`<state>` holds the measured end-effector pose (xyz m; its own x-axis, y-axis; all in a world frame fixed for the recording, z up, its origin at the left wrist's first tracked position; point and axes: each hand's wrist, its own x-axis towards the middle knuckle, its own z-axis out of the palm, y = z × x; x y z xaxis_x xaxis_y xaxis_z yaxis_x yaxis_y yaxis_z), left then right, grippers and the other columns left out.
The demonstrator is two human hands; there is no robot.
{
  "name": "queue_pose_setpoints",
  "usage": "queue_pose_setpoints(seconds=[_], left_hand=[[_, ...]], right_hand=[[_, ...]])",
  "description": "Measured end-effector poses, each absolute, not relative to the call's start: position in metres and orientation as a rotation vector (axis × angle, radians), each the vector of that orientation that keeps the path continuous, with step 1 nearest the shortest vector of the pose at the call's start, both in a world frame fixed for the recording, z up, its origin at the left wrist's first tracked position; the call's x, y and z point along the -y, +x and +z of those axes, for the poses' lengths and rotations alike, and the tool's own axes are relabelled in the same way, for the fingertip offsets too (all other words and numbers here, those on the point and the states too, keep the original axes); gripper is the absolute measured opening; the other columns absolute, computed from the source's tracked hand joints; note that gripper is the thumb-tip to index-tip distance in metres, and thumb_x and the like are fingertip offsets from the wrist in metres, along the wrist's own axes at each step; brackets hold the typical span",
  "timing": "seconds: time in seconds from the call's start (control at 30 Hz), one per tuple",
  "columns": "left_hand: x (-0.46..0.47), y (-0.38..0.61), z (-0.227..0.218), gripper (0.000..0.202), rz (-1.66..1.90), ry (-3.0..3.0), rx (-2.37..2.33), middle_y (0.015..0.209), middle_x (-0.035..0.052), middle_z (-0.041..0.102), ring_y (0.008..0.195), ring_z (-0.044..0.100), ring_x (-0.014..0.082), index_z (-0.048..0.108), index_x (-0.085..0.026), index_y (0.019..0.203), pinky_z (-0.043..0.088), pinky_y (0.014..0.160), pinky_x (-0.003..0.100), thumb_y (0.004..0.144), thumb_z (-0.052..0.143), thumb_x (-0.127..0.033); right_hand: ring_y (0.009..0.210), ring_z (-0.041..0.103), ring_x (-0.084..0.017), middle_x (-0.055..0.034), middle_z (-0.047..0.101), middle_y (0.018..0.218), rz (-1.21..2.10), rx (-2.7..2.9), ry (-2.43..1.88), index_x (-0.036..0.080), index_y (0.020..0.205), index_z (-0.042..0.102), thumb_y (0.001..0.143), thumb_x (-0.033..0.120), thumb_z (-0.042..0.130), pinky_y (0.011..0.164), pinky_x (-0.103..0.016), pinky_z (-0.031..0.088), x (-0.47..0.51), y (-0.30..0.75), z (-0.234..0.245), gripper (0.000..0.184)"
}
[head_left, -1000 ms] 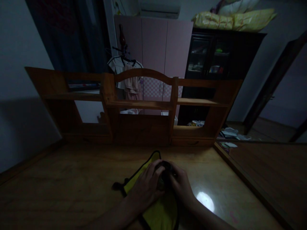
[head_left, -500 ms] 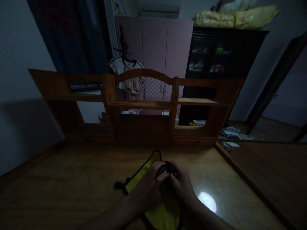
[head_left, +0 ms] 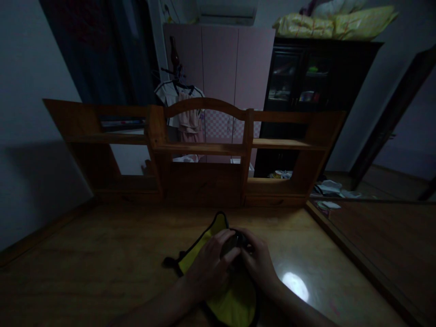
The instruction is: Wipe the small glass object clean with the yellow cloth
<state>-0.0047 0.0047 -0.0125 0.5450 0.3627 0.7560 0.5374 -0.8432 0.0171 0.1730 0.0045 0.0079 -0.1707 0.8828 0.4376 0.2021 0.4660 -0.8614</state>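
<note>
A yellow cloth point(head_left: 235, 302) with dark edging lies on the wooden surface, slanting under both of my hands. At its left edge a dark loop or strap point(head_left: 170, 262) sticks out. Above the cloth, a small dark, glossy object point(head_left: 239, 239) sits between my fingers; the dim light hides what kind it is. My left hand point(head_left: 211, 261) curls round its left side, thumb and fingers closed on it. From the right, my right hand point(head_left: 259, 260) pinches the same object, its fingertips bent over the top. The palms cover part of the cloth.
A wooden shelf unit point(head_left: 200, 147) with drawers spans the far side of the wooden surface point(head_left: 102, 254). A raised wooden edge point(head_left: 354, 256) runs along the right. Beyond stand a pink wardrobe point(head_left: 220, 68), hanging clothes point(head_left: 187, 109) and a dark cabinet point(head_left: 347, 77).
My fingers have shifted very slightly around the dark object, and its glint has moved a little. The cloth stays nearly in place.
</note>
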Motion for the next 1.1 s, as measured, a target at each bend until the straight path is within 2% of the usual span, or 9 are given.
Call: queue_pose_setpoints(seconds=[0.2, 0.43, 0.67, 0.9, 1.1], left_hand=[[-0.002, -0.001, -0.012, 0.049, -1.246, -2.443, 0.772, 0.139, 0.0152, 0.033, 0.131, 0.040, 0.0295, 0.047, -0.020, 0.121, 0.054, 0.095, 0.048, 0.078, 0.054, 0.001], [-0.005, -0.002, -0.015, 0.054, -1.251, -2.499, 0.753, 0.138, 0.0142, 0.035, 0.133, 0.039, 0.0298, 0.044, -0.021, 0.123, 0.051, 0.098, 0.051, 0.076, 0.053, 0.005], [-0.006, -0.004, -0.016, 0.057, -1.256, -2.560, 0.745, 0.139, 0.0146, 0.034, 0.134, 0.037, 0.0300, 0.042, -0.020, 0.125, 0.050, 0.100, 0.050, 0.075, 0.053, 0.005], [-0.007, -0.006, -0.012, 0.056, -1.288, -2.643, 0.814, 0.138, 0.0165, 0.039, 0.134, 0.039, 0.0300, 0.038, -0.018, 0.126, 0.048, 0.102, 0.050, 0.077, 0.064, -0.009], [-0.004, -0.005, -0.004, 0.054, -1.267, -2.649, 0.820, 0.139, 0.0182, 0.043, 0.134, 0.039, 0.0298, 0.038, -0.016, 0.125, 0.046, 0.103, 0.048, 0.082, 0.069, -0.024]], right_hand=[[0.103, 0.065, -0.020, -0.0031, 0.070, 0.113, 0.752, 1.669, -0.903, 0.025, 0.119, 0.062, 0.079, 0.004, 0.050, 0.086, -0.029, 0.053, -0.003, 0.173, 0.007, 0.047], [0.101, 0.066, -0.020, -0.0031, 0.070, 0.110, 0.719, 1.650, -0.891, 0.026, 0.116, 0.063, 0.078, 0.005, 0.053, 0.084, -0.028, 0.052, -0.004, 0.171, 0.005, 0.044], [0.100, 0.066, -0.019, -0.0025, 0.070, 0.111, 0.780, 1.632, -0.893, 0.027, 0.119, 0.062, 0.084, 0.007, 0.053, 0.079, -0.025, 0.053, -0.003, 0.173, 0.005, 0.041], [0.107, 0.064, -0.022, -0.0044, 0.069, 0.116, 0.840, 1.622, -0.887, 0.025, 0.122, 0.061, 0.087, 0.009, 0.051, 0.090, -0.031, 0.051, -0.007, 0.173, 0.002, 0.040], [0.117, 0.059, -0.024, -0.0057, 0.065, 0.126, 0.878, 1.644, -0.849, 0.024, 0.126, 0.060, 0.089, 0.013, 0.049, 0.103, -0.038, 0.044, -0.008, 0.174, -0.003, 0.040]])
